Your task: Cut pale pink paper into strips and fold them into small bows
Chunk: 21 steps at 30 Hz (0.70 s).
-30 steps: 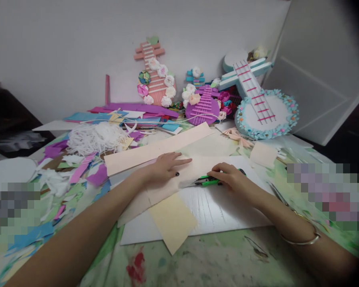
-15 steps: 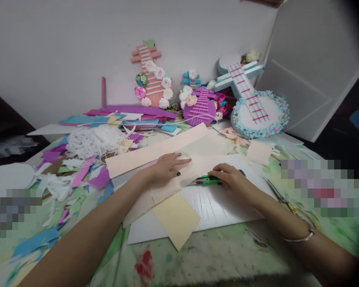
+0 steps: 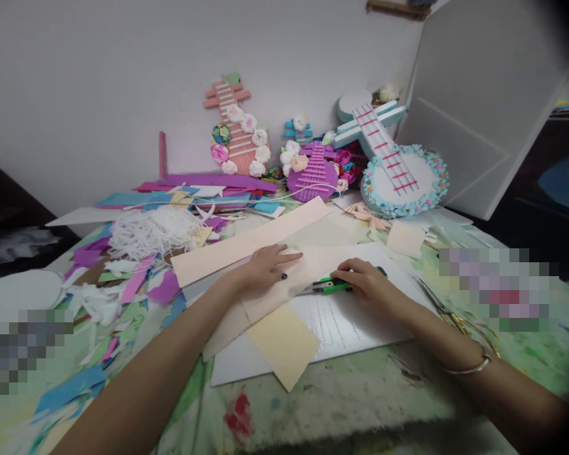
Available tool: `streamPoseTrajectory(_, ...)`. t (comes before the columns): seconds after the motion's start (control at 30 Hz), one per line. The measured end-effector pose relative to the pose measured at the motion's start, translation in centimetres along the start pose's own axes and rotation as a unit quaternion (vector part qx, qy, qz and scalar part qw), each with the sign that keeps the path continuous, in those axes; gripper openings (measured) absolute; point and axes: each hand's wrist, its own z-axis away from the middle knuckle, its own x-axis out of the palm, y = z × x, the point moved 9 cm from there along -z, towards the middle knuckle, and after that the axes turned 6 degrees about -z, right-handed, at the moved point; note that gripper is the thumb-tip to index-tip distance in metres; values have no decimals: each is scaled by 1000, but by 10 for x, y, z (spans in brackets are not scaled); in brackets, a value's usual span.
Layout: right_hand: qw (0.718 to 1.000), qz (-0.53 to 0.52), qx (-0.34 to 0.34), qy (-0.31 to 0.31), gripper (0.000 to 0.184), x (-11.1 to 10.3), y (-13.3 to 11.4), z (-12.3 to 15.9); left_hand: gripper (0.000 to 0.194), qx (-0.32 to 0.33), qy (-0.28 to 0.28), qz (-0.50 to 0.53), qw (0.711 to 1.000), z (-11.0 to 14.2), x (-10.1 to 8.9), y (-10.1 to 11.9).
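Observation:
My left hand (image 3: 268, 270) lies flat with fingers spread on a pale peach paper sheet (image 3: 260, 303). In my right hand (image 3: 363, 282) is a green and black utility knife (image 3: 329, 285), held low, its blade pointing left at the sheet's edge. Whether the tip touches the paper is hard to make out. Beneath them lies a white board (image 3: 341, 335) with several scored lines. A pale yellow paper piece (image 3: 289, 347) overhangs the board's near edge. Behind my left hand a long peach paper strip (image 3: 251, 243) runs diagonally.
Scissors (image 3: 440, 306) lie beside my right forearm. White string (image 3: 154, 230) and coloured scraps (image 3: 164, 287) are heaped on the left. Along the wall stand decorated instrument models: pink (image 3: 241, 148), purple (image 3: 313, 177) and white-and-blue (image 3: 401, 177). A small peach piece (image 3: 405, 238) lies at right.
The view has shifted slightly, moving the background left in the picture. Both hands keep nearly the same place on the paper, and the utility knife stays in my right hand.

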Motion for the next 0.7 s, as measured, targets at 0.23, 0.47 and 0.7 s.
streamPoseTrajectory(0.23, 1000, -10, -22, 17, 45, 8, -1, -13, 54, -4, -15, -8, 1000, 0, -1, 2)
streamPoseTrajectory(0.47, 999, -19, -24, 7, 44, 9, -5, -8, 55, -20, -26, -4, 999, 1, 0, 0)
streamPoseTrajectory(0.7, 999, -10, -25, 18, 44, 8, -3, -5, 55, -13, -15, 2, 1000, 0, 0, -1)
